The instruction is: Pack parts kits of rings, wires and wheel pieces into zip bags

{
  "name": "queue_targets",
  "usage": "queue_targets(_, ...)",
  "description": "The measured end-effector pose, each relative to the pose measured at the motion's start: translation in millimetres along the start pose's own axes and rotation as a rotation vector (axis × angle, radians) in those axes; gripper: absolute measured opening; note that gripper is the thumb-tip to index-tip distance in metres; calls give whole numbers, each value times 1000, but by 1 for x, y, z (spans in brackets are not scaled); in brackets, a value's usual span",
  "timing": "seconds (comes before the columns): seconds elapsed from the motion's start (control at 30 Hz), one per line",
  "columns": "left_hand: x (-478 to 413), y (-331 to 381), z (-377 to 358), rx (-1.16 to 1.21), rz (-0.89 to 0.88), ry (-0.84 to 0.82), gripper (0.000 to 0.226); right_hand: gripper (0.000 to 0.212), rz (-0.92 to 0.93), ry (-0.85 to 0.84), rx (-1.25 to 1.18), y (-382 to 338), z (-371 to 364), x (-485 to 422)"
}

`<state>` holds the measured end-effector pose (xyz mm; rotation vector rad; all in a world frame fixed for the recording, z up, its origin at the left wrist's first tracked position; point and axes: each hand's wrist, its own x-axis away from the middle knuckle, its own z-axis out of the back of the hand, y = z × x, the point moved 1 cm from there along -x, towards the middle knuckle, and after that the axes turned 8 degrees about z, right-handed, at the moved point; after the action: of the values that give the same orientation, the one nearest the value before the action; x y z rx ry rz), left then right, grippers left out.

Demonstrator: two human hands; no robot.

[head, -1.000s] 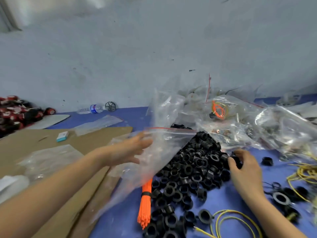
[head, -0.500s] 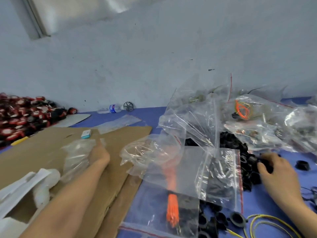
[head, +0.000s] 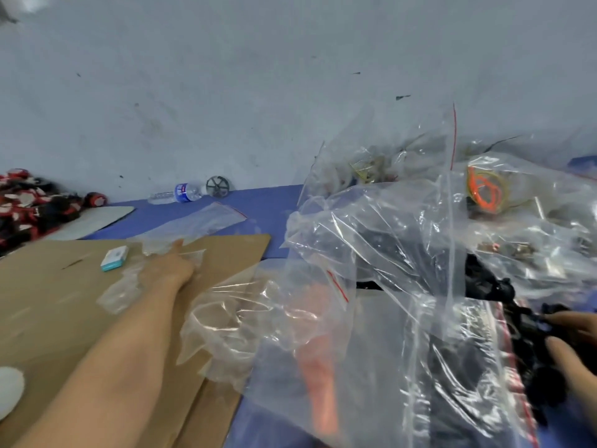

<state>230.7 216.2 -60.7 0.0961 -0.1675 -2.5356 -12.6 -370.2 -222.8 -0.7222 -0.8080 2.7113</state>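
Observation:
My left hand [head: 168,270] reaches out over the brown cardboard [head: 58,312] and rests with a straight forefinger on a small stack of clear bags [head: 122,286]. At the right edge my right hand [head: 571,344] pinches a black ring [head: 533,328] at the pile of black rings [head: 484,282]. A large clear zip bag [head: 387,350] with a red seal lies loose across the middle. It covers much of the ring pile and an orange wire bundle [head: 319,367], which shows blurred through the plastic.
Filled bags [head: 484,192] with orange and yellow wire are heaped at the back right against the wall. On the left lie a teal box [head: 114,258], a flat empty zip bag [head: 200,221], a water bottle [head: 181,193], a wheel piece [head: 218,186] and red-black parts [head: 26,198].
My left hand let go of the large zip bag, which dropped over the rings, and moved left onto the bag stack. The right hand stayed at the ring pile. The camera turned left.

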Motion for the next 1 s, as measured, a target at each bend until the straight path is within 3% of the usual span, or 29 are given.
queue_targets(0.07, -8, 4, -3, -29, 20, 30, 53, 56, -79, -2, -111, -10, -4, 8)
queue_targets(0.2, -14, 8, -4, -42, 29, 3, 35, 41, -111, 96, -180, -69, 20, 16)
queue_targets(0.3, -14, 10, 0, -30, -19, 20, 39, 25, -30, 167, -166, -113, 38, 12)
queue_targets(0.43, -1, 12, -4, -56, -143, 114, 43, 29, -24, 221, -111, -138, 47, 8)
queue_targets(0.57, 20, 18, -6, -71, -169, 59, 51, 27, -50, 212, -117, -149, 53, 9)
queue_targets(0.67, 43, 20, -7, 1, -120, 16, 72, 26, -36, 185, -122, -152, 57, 9)
queue_targets(0.77, 51, 15, 1, 137, 56, 0, 78, 24, -38, 170, -158, -151, 58, 11)
queue_targets(0.9, 65, 8, 7, 45, 30, -17, 39, 22, -16, 177, -124, -146, 54, 11)
queue_targets(1.0, 78, 8, 12, -39, 47, -27, 37, 19, -14, 164, -102, -146, 53, 8)
